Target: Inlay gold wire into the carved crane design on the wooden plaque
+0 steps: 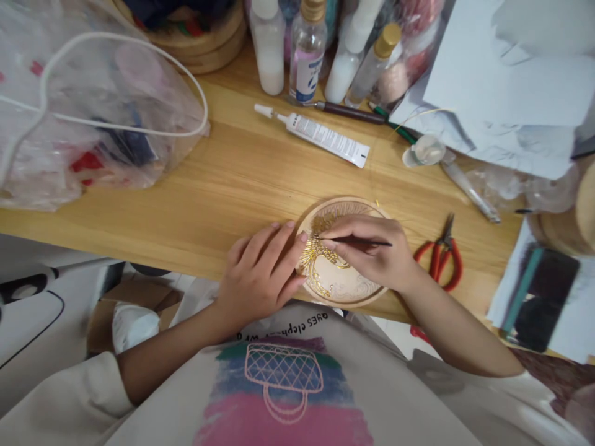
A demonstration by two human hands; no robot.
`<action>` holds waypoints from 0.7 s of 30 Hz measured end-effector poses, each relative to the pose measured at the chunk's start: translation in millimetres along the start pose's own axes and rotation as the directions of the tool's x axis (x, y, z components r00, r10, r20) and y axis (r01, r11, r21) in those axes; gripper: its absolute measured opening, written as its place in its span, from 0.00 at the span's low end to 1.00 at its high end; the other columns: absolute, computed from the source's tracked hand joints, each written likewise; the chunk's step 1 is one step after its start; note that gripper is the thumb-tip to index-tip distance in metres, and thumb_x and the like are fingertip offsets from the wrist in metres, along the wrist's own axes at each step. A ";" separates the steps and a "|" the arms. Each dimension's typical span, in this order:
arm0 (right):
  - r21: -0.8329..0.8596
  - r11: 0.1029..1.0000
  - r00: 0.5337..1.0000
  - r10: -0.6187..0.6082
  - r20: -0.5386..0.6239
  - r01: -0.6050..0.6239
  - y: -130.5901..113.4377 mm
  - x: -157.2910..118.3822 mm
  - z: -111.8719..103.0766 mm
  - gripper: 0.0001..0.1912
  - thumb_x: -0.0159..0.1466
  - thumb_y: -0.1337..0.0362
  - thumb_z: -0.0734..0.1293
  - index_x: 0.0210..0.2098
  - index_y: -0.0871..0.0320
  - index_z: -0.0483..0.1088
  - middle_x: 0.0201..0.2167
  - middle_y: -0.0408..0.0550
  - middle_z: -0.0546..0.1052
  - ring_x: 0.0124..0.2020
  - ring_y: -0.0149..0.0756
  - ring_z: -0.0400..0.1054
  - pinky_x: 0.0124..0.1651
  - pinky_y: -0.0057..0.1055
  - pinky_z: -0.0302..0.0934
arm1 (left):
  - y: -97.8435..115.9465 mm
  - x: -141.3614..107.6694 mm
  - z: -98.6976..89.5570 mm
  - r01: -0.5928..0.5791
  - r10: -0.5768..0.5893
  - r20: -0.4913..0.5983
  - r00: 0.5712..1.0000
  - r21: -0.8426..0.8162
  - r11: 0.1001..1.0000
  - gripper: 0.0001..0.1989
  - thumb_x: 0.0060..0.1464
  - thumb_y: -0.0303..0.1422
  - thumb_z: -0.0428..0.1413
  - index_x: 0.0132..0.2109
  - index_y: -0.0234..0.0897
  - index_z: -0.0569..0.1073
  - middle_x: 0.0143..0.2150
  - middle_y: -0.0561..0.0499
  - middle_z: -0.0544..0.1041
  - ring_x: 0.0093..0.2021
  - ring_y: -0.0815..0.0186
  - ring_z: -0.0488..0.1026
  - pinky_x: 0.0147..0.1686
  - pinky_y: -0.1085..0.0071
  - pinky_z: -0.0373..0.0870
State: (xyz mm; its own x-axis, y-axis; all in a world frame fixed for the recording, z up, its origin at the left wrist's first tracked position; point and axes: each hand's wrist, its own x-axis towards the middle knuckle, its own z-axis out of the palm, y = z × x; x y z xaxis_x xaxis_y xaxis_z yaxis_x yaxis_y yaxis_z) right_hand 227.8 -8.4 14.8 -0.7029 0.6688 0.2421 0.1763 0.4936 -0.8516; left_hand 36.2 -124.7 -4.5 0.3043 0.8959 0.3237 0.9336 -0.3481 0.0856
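Note:
A round wooden plaque (357,291) lies at the table's front edge, with a drawn pattern partly outlined in gold wire (320,263). My right hand (379,251) is over its right side, pinching a thin dark tool (357,240) whose tip touches the gold lines left of centre. Whether the tool is tweezers or a fine pick, I cannot tell. My left hand (263,269) lies flat with fingers apart, fingertips on the plaque's left rim. Red-handled pliers (439,257) rest just right of my right hand.
A white glue tube (328,137) lies beyond the plaque, its cap beside the nozzle. Several bottles (309,56) stand at the back. A plastic bag (116,124) with a white cable covers the left. Papers (506,80) and a dark phone (542,300) are on the right.

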 end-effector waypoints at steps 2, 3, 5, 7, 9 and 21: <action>-0.002 1.000 1.000 -0.003 0.001 0.003 0.5 0.0 0.1 0.01 0.61 0.69 0.71 0.34 0.61 0.75 0.29 0.45 0.80 0.30 0.28 0.74 0.34 0.23 0.67 | 0.1 0.2 -0.1 0.000 0.000 0.004 1.000 0.001 1.000 0.27 0.66 0.46 0.43 0.60 0.33 0.70 0.59 0.41 0.74 0.56 0.53 0.71 0.49 0.58 0.61; -0.002 1.000 1.000 -0.004 0.004 0.004 0.7 0.0 0.0 0.01 0.61 0.69 0.71 0.34 0.61 0.75 0.29 0.45 0.80 0.30 0.27 0.74 0.34 0.23 0.67 | 0.3 0.5 -0.1 0.001 -0.001 0.005 1.000 0.002 1.000 0.27 0.66 0.46 0.43 0.60 0.33 0.70 0.59 0.41 0.74 0.56 0.53 0.71 0.49 0.58 0.61; 0.003 1.000 1.000 -0.004 0.009 0.004 0.8 -0.1 -0.4 0.01 0.61 0.69 0.71 0.34 0.61 0.75 0.29 0.45 0.80 0.30 0.27 0.74 0.33 0.23 0.67 | 0.8 1.1 -0.2 0.001 -0.001 0.006 1.000 0.003 1.000 0.26 0.66 0.46 0.43 0.60 0.33 0.71 0.59 0.41 0.74 0.55 0.53 0.71 0.49 0.58 0.61; 0.008 1.000 1.000 -0.003 0.012 0.003 0.9 -0.2 -0.8 0.02 0.61 0.70 0.71 0.35 0.61 0.75 0.29 0.45 0.80 0.30 0.27 0.74 0.33 0.23 0.67 | 1.0 1.5 -0.4 0.002 -0.002 0.006 1.000 0.007 1.000 0.26 0.66 0.45 0.43 0.60 0.33 0.71 0.59 0.41 0.74 0.55 0.53 0.70 0.49 0.58 0.61; 0.008 1.000 1.000 -0.002 0.012 0.002 0.8 -0.3 -1.0 0.02 0.62 0.69 0.71 0.35 0.61 0.75 0.29 0.45 0.80 0.30 0.27 0.74 0.33 0.23 0.67 | 1.0 1.3 -0.6 0.004 -0.004 0.010 1.000 0.009 1.000 0.26 0.66 0.46 0.43 0.60 0.33 0.71 0.59 0.41 0.74 0.56 0.52 0.70 0.49 0.58 0.61; -0.004 1.000 1.000 -0.002 0.010 0.002 -0.1 0.1 -0.8 0.02 0.62 0.67 0.70 0.34 0.61 0.75 0.28 0.45 0.79 0.28 0.28 0.73 0.31 0.24 0.66 | 1.4 1.4 -0.1 0.004 -0.004 0.009 1.000 0.011 1.000 0.26 0.66 0.45 0.43 0.59 0.33 0.71 0.58 0.41 0.74 0.55 0.53 0.70 0.49 0.58 0.60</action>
State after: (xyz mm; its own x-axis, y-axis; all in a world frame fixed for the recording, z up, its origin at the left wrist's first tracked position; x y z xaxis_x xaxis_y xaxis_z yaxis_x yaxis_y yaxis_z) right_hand 228.3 -7.9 15.2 -0.7101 0.6621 0.2395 0.1774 0.4975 -0.8491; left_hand 37.9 -124.0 -3.9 0.3022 0.8997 0.3150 0.9368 -0.3414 0.0765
